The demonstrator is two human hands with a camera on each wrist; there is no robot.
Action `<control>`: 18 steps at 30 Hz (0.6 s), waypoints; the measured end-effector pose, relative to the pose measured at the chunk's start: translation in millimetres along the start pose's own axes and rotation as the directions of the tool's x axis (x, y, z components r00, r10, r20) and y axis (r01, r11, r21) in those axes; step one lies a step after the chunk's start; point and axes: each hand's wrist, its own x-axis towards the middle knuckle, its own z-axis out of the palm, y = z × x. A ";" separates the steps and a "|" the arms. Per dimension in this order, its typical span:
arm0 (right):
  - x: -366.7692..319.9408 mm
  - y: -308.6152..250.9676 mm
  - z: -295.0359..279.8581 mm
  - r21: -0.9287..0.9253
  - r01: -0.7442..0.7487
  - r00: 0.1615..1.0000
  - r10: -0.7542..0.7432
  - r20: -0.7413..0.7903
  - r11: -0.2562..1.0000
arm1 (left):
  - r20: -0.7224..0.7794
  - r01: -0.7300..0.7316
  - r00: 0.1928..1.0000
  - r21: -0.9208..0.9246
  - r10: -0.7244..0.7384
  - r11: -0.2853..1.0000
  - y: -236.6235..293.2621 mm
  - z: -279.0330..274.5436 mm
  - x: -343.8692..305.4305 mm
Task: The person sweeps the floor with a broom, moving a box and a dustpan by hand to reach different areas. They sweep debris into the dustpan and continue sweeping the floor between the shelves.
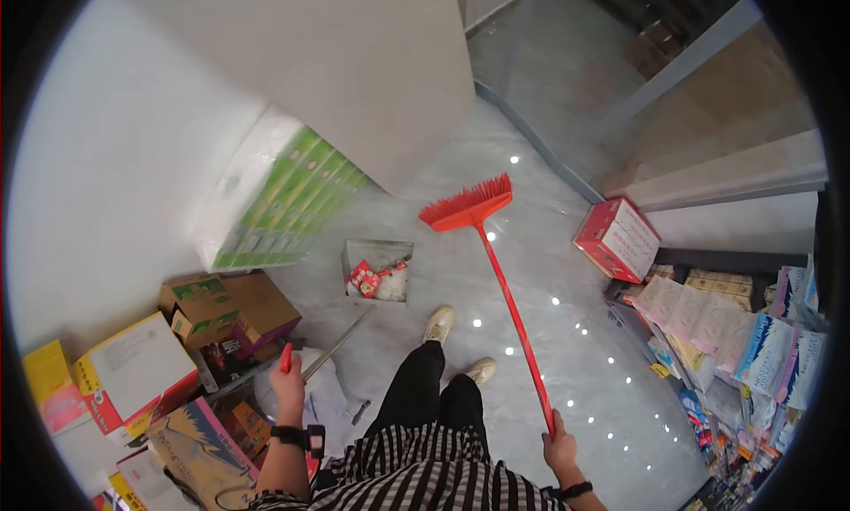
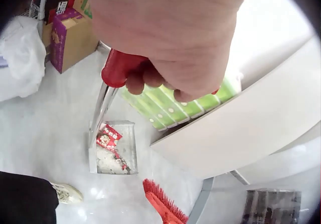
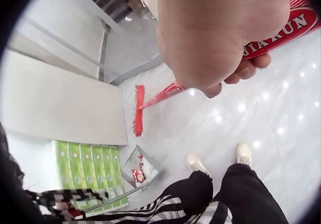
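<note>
My left hand [image 1: 288, 389] grips the red handle end [image 2: 116, 71] of a long-handled metal dustpan [image 1: 390, 251]. Its pan sits on the floor ahead of my feet, holding a red wrapper [image 1: 364, 279] and some dark and pale debris. In my right hand [image 1: 559, 447] is the top of a red broom's stick [image 1: 515, 316], fingers curled round it in the right wrist view. The red broom head [image 1: 469, 208] is beyond the dustpan and to its right, its bristles pointing away from me.
Green-and-white packs [image 1: 292, 197] are stacked by a pale panel [image 1: 354, 77] at left. Cardboard boxes [image 1: 261, 303] and a white bag [image 1: 323, 391] crowd the near left. A red-and-white carton [image 1: 620, 239] stands by the glass partition; shelves of packaged goods [image 1: 708, 334] line the right.
</note>
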 end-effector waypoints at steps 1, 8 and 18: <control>11.6 -6.5 0.0 0.011 0.040 0.999 -0.040 -0.003 0.999 | -0.019 0.024 1.000 -0.034 -0.025 0.999 2.7 -5.9 -4.6; 115.3 -76.8 -0.8 -0.012 0.174 0.985 -0.174 -0.005 0.985 | -0.037 0.154 0.985 -0.250 -0.168 0.956 -8.8 15.4 -8.7; 173.7 -117.6 34.3 -0.170 0.263 0.962 -0.245 0.119 0.950 | -0.043 0.125 0.990 -0.210 -0.137 0.970 -4.4 -44.2 -22.2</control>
